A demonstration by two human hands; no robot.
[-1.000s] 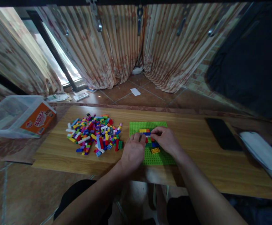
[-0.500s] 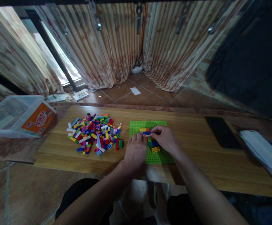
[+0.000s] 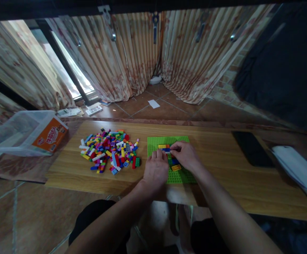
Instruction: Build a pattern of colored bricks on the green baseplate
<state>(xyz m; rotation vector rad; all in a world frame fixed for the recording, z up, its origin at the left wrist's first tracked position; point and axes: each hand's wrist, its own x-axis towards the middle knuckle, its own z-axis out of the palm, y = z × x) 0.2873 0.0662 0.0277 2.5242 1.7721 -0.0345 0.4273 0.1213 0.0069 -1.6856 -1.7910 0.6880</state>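
Observation:
A green studded baseplate (image 3: 153, 141) lies on the wooden table with several toy bricks on it. Across its middle sits a cluster with yellow, orange, blue and white bricks (image 3: 164, 146). Nearer to me is a yellow brick (image 3: 176, 168), studs showing. My left hand (image 3: 157, 168) lies over the plate's left part, fingers bent and close together at the cluster; their tips hide whatever they touch. From the right, my right hand (image 3: 185, 155) reaches the cluster's right end, with thumb and forefinger closed in a pinch on a small brick mostly hidden by the fingertips.
A loose heap of mixed toy bricks (image 3: 111, 150) covers part of the table (image 3: 211, 187) left of the plate. Beyond it stands a clear plastic bin (image 3: 23, 132) with an orange label. A dark flat phone-like slab (image 3: 251, 148) and a white object (image 3: 296, 165) lie at the right.
The camera view has shifted slightly. Both hands stay at the same bricks, with hardly any visible movement of the fingers.

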